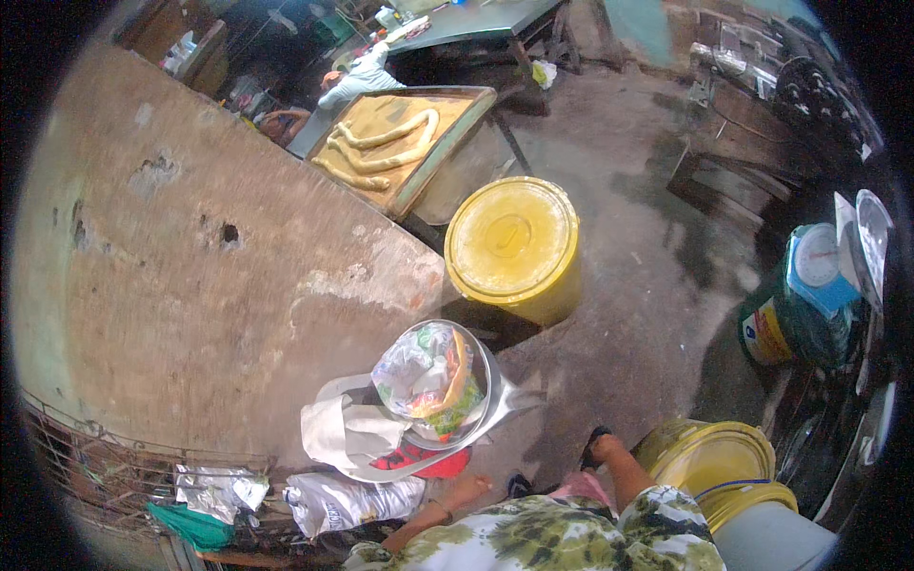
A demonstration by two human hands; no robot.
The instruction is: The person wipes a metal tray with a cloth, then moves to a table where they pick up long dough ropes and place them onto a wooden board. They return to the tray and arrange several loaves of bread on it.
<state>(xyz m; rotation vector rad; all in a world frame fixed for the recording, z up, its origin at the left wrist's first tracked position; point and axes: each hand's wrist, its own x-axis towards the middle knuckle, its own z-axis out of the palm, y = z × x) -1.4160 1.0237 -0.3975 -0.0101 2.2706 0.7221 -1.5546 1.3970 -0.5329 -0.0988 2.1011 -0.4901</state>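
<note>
My left hand [471, 489], with a band at its wrist, hangs low beside a white plastic chair [500, 410]. Its fingers are too small and blurred to read, and I see nothing held. My right hand [605, 448] hangs past the patterned sleeve, beside a dark thing, maybe a sandal; whether it grips anything is unclear. On the chair stands a round container [488, 371] with plastic bags [428, 371] inside. A pale cloth [357, 428] drapes over the chair, and a red cloth [428, 462] lies at its near side.
Ahead stands a lidded yellow tub [510, 235]. Beyond it, dough ropes [396, 158] lie on a table [446, 153], near a person [364, 78]. A wall [214, 285] runs left. Yellow buckets [714, 457] and a blue scale [821, 275] stand right; a sack [353, 503] lies left.
</note>
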